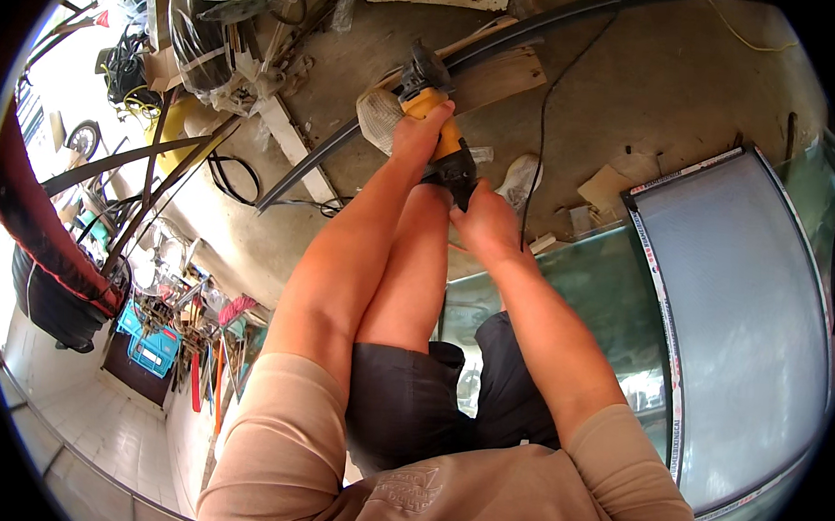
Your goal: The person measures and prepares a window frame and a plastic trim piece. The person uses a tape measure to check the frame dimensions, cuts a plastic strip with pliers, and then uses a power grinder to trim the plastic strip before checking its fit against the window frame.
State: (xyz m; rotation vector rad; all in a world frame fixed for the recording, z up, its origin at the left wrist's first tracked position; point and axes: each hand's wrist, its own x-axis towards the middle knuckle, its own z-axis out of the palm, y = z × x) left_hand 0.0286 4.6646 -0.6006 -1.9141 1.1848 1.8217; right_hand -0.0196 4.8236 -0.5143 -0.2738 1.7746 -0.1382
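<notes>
A yellow and black angle grinder is held in both of my hands, out in front of my knees. My left hand wraps round the yellow front of its body. Round the black rear end closes my right hand. The grinder's head reaches over a long dark metal bar that runs across the floor. Whether the disc touches the bar I cannot tell. Under the bar lies a wooden board. My shoe is beside the bar, left of the grinder.
A black cord trails over the floor on the right. Framed glass panels lean close by my right arm. A pale wooden strip lies under the bar's left part. Bagged clutter piles up at the far left, near metal rods.
</notes>
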